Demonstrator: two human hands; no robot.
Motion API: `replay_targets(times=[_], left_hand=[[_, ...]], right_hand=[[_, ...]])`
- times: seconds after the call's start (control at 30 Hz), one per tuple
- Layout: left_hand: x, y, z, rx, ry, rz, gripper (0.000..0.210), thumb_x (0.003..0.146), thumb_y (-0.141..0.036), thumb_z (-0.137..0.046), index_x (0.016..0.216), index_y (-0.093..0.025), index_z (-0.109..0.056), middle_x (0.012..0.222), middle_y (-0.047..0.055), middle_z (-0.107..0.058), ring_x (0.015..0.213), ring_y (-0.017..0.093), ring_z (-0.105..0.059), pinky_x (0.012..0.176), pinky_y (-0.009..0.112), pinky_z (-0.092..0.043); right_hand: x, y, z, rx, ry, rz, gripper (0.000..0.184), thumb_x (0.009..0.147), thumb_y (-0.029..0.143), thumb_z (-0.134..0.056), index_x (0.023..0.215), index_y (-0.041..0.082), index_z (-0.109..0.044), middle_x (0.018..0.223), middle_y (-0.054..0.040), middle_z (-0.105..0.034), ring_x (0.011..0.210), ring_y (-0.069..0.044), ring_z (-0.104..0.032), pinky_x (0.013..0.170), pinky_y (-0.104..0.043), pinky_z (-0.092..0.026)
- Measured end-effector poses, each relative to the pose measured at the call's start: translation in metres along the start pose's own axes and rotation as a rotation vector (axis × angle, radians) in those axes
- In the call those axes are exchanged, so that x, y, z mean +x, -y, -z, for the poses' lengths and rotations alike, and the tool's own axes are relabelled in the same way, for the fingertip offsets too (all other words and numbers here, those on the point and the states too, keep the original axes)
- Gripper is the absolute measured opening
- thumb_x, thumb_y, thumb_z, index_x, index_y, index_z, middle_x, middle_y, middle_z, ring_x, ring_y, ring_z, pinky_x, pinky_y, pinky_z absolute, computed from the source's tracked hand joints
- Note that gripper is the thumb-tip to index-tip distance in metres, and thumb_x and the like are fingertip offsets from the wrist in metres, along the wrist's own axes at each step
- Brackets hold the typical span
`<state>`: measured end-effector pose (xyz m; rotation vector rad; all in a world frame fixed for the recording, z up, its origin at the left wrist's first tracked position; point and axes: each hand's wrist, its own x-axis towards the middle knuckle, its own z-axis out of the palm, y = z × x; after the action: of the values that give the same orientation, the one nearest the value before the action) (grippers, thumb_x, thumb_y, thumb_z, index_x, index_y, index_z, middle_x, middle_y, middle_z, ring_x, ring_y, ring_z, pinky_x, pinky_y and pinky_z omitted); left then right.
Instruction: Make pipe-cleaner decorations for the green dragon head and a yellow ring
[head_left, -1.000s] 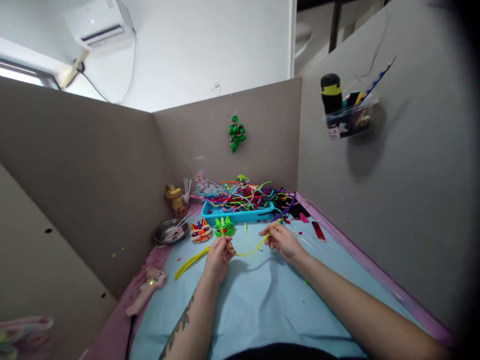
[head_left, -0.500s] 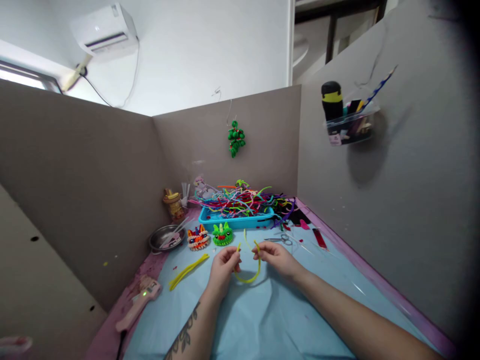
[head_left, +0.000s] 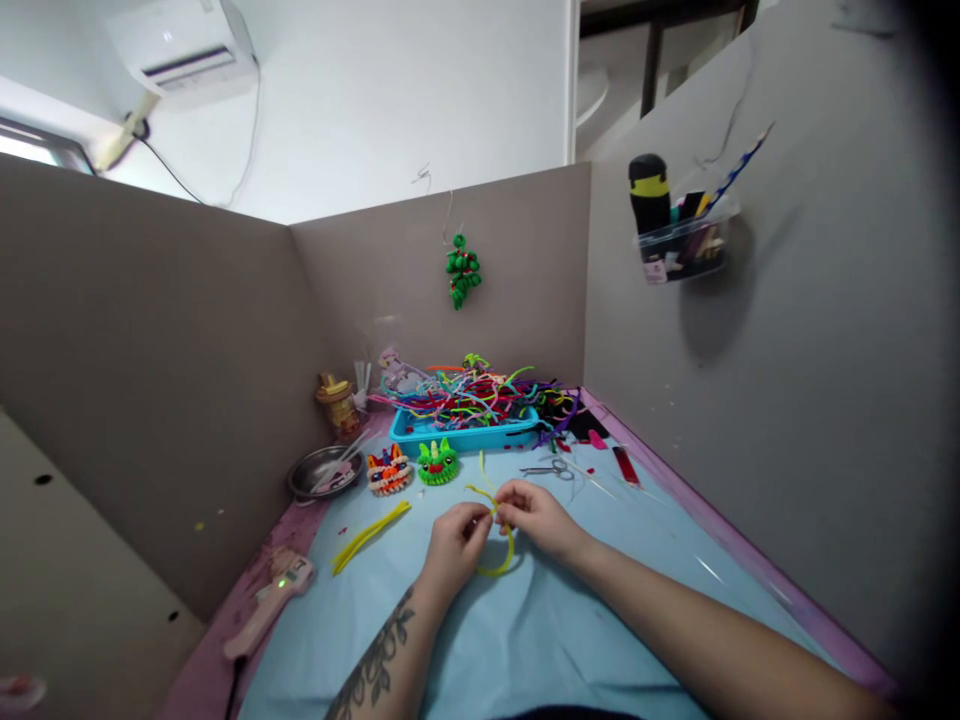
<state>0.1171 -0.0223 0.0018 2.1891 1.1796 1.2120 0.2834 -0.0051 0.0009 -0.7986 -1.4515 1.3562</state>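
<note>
A yellow pipe cleaner [head_left: 494,571] is bent into a loop between my two hands, its ends crossing near the fingertips. My left hand [head_left: 459,545] pinches it on the left side of the crossing. Close beside it, my right hand [head_left: 536,515] pinches the other side, fingers almost touching the left ones. A separate short yellow piece [head_left: 484,468] lies on the blue table cover just beyond. To the left rests a small bundle of yellow pipe cleaners [head_left: 370,538]. Behind it sit an orange-and-white fuzzy figure [head_left: 388,471] and a green one [head_left: 438,464].
A blue tray [head_left: 465,438] heaped with colourful pipe cleaners stands at the back. Scissors [head_left: 551,469] lie right of it. At the left are a metal bowl [head_left: 324,473] and a pink glue gun [head_left: 270,605] with a lit green light. Grey partitions [head_left: 750,400] enclose the table.
My hands have come together, bringing the pipe cleaner's two ends from apart to crossing, so the open curve is now a loop. The view has shifted slightly.
</note>
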Motion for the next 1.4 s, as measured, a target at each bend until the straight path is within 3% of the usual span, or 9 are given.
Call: replay_targets(times=[0.33,0.5,0.73,0.9,1.03,1.13,1.23,1.3,1.4], left_hand=[[-0.002,-0.002,-0.001,-0.067,-0.040,0.021,0.014,0.080,-0.025,-0.052,0.085,-0.019,-0.062,0.080,0.005,-0.063,0.066,0.014,-0.055,0.060,0.024,-0.043],[-0.004,-0.004,0.000,-0.098,-0.175,-0.029,0.026,0.074,-0.026,-0.059,0.100,-0.021,-0.057,0.092,0.006,-0.060,0.075,0.016,-0.055,0.067,0.028,-0.044],[-0.003,-0.009,0.003,-0.054,-0.056,-0.119,0.022,0.079,-0.023,-0.053,0.100,-0.020,-0.058,0.101,0.010,-0.059,0.096,0.021,-0.053,0.084,0.034,-0.042],[-0.001,-0.007,0.002,-0.194,-0.151,0.051,0.022,0.081,-0.034,-0.050,0.095,-0.018,-0.057,0.091,0.008,-0.060,0.081,0.017,-0.057,0.070,0.028,-0.044],[0.005,-0.005,0.003,-0.535,-0.183,0.301,0.037,0.081,-0.050,-0.045,0.092,-0.016,-0.055,0.075,0.004,-0.060,0.063,0.014,-0.057,0.061,0.026,-0.045],[0.009,-0.009,0.002,-0.751,-0.126,0.459,0.042,0.071,-0.053,-0.059,0.089,-0.016,-0.054,0.073,0.002,-0.060,0.063,0.013,-0.059,0.060,0.025,-0.045],[0.008,-0.016,-0.001,-0.910,0.061,0.568,0.041,0.062,-0.045,-0.072,0.087,-0.016,-0.054,0.076,0.003,-0.062,0.069,0.015,-0.062,0.062,0.023,-0.045],[0.006,-0.019,-0.004,-1.000,0.151,0.600,0.042,0.059,-0.041,-0.075,0.085,-0.016,-0.052,0.072,0.002,-0.063,0.066,0.015,-0.062,0.059,0.023,-0.044],[0.004,-0.018,-0.009,-1.042,0.147,0.567,0.046,0.056,-0.041,-0.077,0.083,-0.016,-0.049,0.065,0.001,-0.061,0.057,0.013,-0.060,0.053,0.021,-0.042]], right_hand=[[0.001,-0.004,-0.001,-0.101,0.017,-0.006,0.018,0.071,0.033,-0.061,0.075,0.016,-0.054,0.061,0.0030,-0.057,0.056,-0.011,-0.057,0.057,-0.025,-0.045],[0.001,-0.009,0.001,-0.133,0.004,0.032,0.017,0.075,0.033,-0.059,0.075,0.017,-0.054,0.060,0.0027,-0.056,0.055,-0.012,-0.057,0.056,-0.025,-0.043],[0.001,-0.002,0.002,-0.104,-0.030,0.077,0.020,0.076,0.036,-0.058,0.075,0.017,-0.052,0.062,0.0017,-0.057,0.057,-0.013,-0.054,0.059,-0.027,-0.041],[0.005,0.000,0.008,-0.015,-0.204,0.069,0.027,0.071,0.042,-0.063,0.071,0.017,-0.052,0.061,0.0027,-0.054,0.054,-0.010,-0.046,0.055,-0.025,-0.036],[0.009,-0.004,0.013,0.138,-0.249,-0.014,0.032,0.065,0.044,-0.068,0.071,0.017,-0.052,0.056,0.0047,-0.047,0.049,-0.009,-0.041,0.051,-0.023,-0.033],[0.008,-0.004,0.012,0.208,-0.202,-0.049,0.033,0.063,0.044,-0.071,0.070,0.017,-0.052,0.060,0.0032,-0.050,0.054,-0.009,-0.044,0.054,-0.022,-0.036],[0.004,-0.002,0.006,0.234,-0.085,-0.030,0.033,0.062,0.042,-0.073,0.070,0.017,-0.053,0.069,0.0011,-0.054,0.062,-0.010,-0.049,0.059,-0.023,-0.039],[0.001,-0.002,0.001,0.241,0.006,-0.028,0.033,0.063,0.044,-0.072,0.072,0.017,-0.053,0.070,0.0006,-0.055,0.060,-0.011,-0.050,0.056,-0.023,-0.040],[-0.002,-0.002,-0.005,0.227,0.097,-0.022,0.032,0.069,0.045,-0.066,0.077,0.018,-0.053,0.066,0.0010,-0.054,0.054,-0.011,-0.049,0.052,-0.024,-0.040]])
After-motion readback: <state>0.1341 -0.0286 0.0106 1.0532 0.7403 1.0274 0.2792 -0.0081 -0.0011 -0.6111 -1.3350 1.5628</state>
